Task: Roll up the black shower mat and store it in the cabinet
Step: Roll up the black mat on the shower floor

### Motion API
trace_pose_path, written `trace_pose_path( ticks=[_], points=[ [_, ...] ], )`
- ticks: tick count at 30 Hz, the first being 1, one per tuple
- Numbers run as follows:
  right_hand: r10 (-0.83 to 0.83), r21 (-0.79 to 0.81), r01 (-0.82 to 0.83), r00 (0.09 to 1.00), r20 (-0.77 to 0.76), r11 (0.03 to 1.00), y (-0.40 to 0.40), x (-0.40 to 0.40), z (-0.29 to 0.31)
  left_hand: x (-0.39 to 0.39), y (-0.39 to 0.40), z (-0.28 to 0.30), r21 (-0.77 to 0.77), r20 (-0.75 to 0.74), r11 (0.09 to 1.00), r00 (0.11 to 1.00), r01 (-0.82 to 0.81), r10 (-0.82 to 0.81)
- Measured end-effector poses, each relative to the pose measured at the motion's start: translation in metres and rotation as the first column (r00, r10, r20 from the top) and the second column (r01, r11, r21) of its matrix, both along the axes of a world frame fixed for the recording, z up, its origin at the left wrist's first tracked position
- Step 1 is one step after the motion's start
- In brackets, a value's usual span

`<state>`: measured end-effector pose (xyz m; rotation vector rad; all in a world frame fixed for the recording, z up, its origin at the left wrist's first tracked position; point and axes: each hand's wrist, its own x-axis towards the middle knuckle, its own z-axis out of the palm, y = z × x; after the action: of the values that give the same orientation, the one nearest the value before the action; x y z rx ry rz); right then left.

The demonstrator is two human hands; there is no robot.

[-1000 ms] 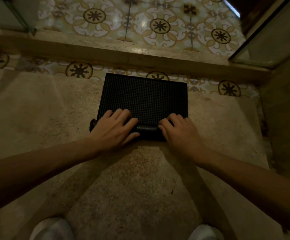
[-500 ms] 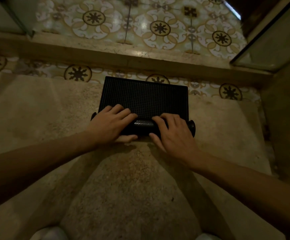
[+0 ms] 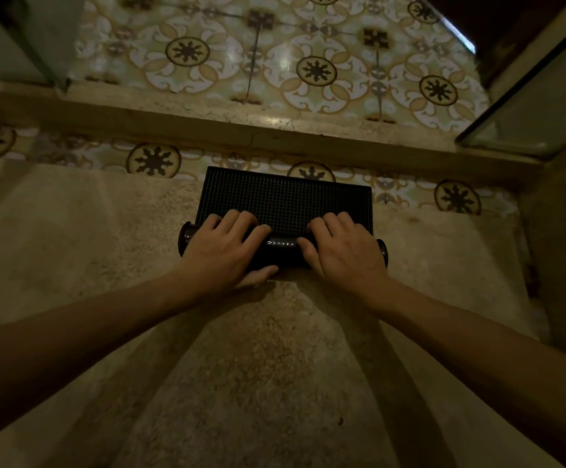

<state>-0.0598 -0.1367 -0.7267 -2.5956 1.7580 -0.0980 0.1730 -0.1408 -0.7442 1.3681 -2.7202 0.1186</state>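
both hands [image 3: 222, 246] [image 3: 345, 249] press atop, seemingly gripping, rolled mat [image 3: 283, 249].

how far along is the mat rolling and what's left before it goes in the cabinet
Done: the near part of the black shower mat is wound into a roll. In hand: left hand and right hand press on that roll. Left: the flat far stretch, then storing it; no cabinet is in view.
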Motion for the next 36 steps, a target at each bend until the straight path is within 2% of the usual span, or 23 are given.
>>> trace_pose_path(
  ticks=[2,5,10,13,17,23,27,32,36],
  points=[
    [-0.039,-0.083,0.037,0.999,-0.024,0.996,0.001,0.003,0.0,-0.001,-0.01,0.001,0.008,0.045,1.0,0.999,-0.006,0.006],
    [-0.056,-0.155,0.056,0.998,0.009,0.986,0.002,0.005,-0.006,-0.006,-0.029,0.007,0.046,0.02,0.999,1.0,-0.008,0.007],
    [-0.039,-0.14,0.039,0.999,0.004,0.989,-0.019,0.0,-0.008,-0.006,-0.051,0.012,0.043,-0.065,0.999,0.998,0.0,0.003],
    [-0.055,-0.095,0.056,0.998,0.01,0.994,-0.038,0.002,-0.005,-0.016,-0.041,0.008,-0.021,-0.098,0.998,0.994,-0.06,0.057],
    [-0.059,-0.088,0.063,0.997,0.056,0.994,-0.047,0.001,-0.005,-0.018,-0.025,-0.002,0.007,-0.185,0.991,0.974,-0.131,0.13],
    [-0.08,-0.199,0.091,0.995,0.059,0.976,-0.044,0.004,-0.008,-0.022,-0.046,-0.001,-0.045,-0.13,0.99,0.984,-0.131,0.124],
    [-0.088,-0.146,0.102,0.991,0.1,0.984,-0.04,0.003,-0.015,-0.024,-0.066,0.006,-0.035,-0.14,0.989,0.98,-0.145,0.139],
    [-0.131,-0.123,0.136,0.99,0.049,0.983,-0.065,0.006,-0.009,-0.027,-0.08,0.009,-0.016,-0.139,0.992,0.983,-0.125,0.122],
    [-0.141,-0.122,0.148,0.988,0.065,0.981,-0.074,0.005,-0.009,-0.02,-0.078,0.005,-0.012,-0.047,0.994,0.993,-0.108,0.108]
  ],
)
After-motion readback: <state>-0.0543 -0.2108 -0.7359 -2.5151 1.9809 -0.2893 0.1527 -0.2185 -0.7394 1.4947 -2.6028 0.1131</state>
